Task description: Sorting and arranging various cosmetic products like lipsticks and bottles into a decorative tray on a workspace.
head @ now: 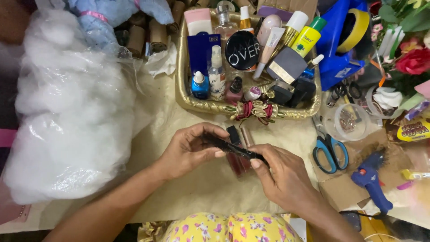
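A home craft table: blue glue gun (371, 179), scissors (330, 150), stuffing bag (67, 103), gold basket (201, 106) of cosmetics.

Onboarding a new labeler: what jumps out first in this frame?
The gold tray crammed with cosmetics bottles and tubes, top centre. Just below it, the left hand and right hand together hold a thin black stick-like item over the paper-covered table. A big clear bag of white stuffing fills the picture's left side.
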